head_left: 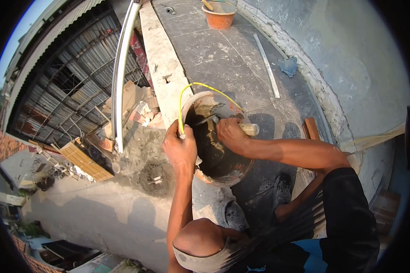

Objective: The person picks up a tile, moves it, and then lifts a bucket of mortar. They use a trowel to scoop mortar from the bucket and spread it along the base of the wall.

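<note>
A bucket (205, 96) with a mortar-smeared rim and a yellow handle (205, 84) stands in front of me, dark wet mix (212, 152) inside it. My left hand (180, 146) is closed on the left side of the rim, where the yellow handle joins. Inside the bucket's upper right part, my right hand (232, 135) is wrapped round a trowel (249, 130). Its pale wooden grip sticks out to the right of the fist, and its metal blade points left over the mix. The blade's tip is hard to make out.
An orange bucket (219, 22) with a wooden-handled tool sits farther back. A pale strip (267, 68), a blue scrap (288, 66) and a brick (310, 128) lie to the right. On the left, a concrete ledge (161, 59) borders a drop beside a metal pole (120, 77).
</note>
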Available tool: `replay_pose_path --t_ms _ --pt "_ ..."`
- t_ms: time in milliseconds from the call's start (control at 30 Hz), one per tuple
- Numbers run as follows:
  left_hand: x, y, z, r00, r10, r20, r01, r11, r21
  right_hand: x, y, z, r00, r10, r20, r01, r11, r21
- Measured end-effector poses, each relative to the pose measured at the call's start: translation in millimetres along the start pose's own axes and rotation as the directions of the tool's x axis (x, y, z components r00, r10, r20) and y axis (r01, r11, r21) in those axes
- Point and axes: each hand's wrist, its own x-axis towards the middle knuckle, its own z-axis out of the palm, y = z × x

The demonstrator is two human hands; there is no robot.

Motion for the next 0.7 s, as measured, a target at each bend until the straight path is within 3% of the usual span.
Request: replay_pose_path --t_ms 100,167,200,267,400,467,567,633,700 --pt "-3 -1 0 1.000 -0.020 0.004 0.020 1.000 -0.011 -11 -6 -7 0.995 -0.079 0.062 0.085 0.990 -0.111" --pt "-2 -5 -2 1.000 -0.022 -0.005 0.022 1.000 -0.002 -19 -11 -3 0.943 -0.140 0.302 0.145 0.989 0.006" --pt "-1 -4 -1 1.000 -0.022 -0.008 0.022 1.000 -0.005 -16 -6 -9 0.943 -0.140 0.301 0.146 0.989 0.001" --pt "-5 -2 -1 0.999 -0.023 -0.024 0.023 1.000 -0.005 -15 2 -29 0.725 -0.423 0.543 0.203 0.885 0.418" --pt "-13 10 3 0.999 0.013 -0.029 -0.013 1.000 -0.018 -9 11 -7 0.715 -0.473 0.514 0.149 0.822 0.549" --pt "-12 10 5 1.000 0.007 -0.013 -0.008 0.999 -0.039 -8 15 14 0.769 -0.436 0.469 -0.018 0.718 0.696" --pt "-11 5 5 1.000 0.007 -0.009 -0.008 1.000 -0.018 -15 42 -11 0.721 -0.461 0.517 -0.152 0.622 0.768" --pt "-10 4 -1 0.999 0.034 -0.023 -0.034 0.999 -0.019 -37 52 -27 0.760 -0.430 0.488 -0.205 0.553 0.807" --pt "-10 2 -7 0.999 -0.031 0.024 0.031 1.000 -0.002 -54 52 -35 0.878 -0.300 0.372 -0.158 0.553 0.818"
